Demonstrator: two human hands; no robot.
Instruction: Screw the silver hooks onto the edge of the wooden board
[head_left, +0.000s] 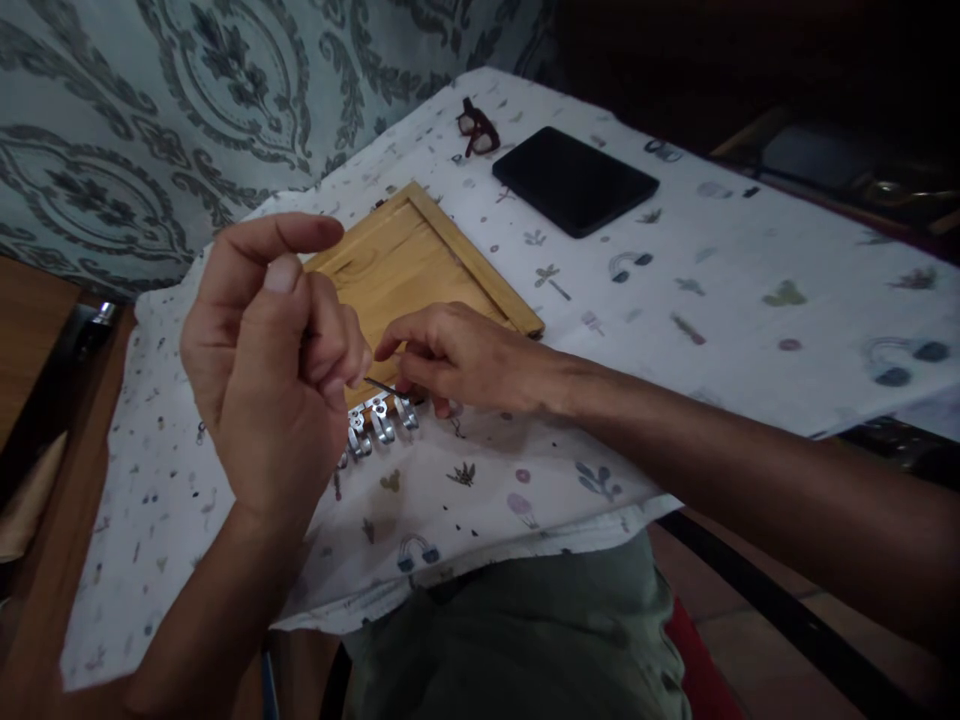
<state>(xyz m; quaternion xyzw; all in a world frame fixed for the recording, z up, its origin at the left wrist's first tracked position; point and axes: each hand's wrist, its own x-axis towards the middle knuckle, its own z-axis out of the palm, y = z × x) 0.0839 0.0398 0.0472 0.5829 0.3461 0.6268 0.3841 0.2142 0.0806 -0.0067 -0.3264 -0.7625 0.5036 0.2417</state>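
My left hand (274,350) is raised above the left side of a wooden board (375,262), its fingers curled in and the thumb lying against them. Whatever it may grip is hidden. Over the board's near edge, my right hand (465,360) has bent fingers closed around the end of a thin dark strip (385,387). The strip's other end points toward the curled fingers of my left hand; I cannot tell whether they touch it. Just below it, a row of shiny metal clips (382,422) lines the board's near edge, partly covered by my left hand.
A white patterned cloth (645,330) covers the table. Past the board lie a black tablet (575,180) and folded dark-framed glasses (478,130). A patterned curtain (225,90) hangs at the back left. My lap in green trousers (525,640) is below the near edge.
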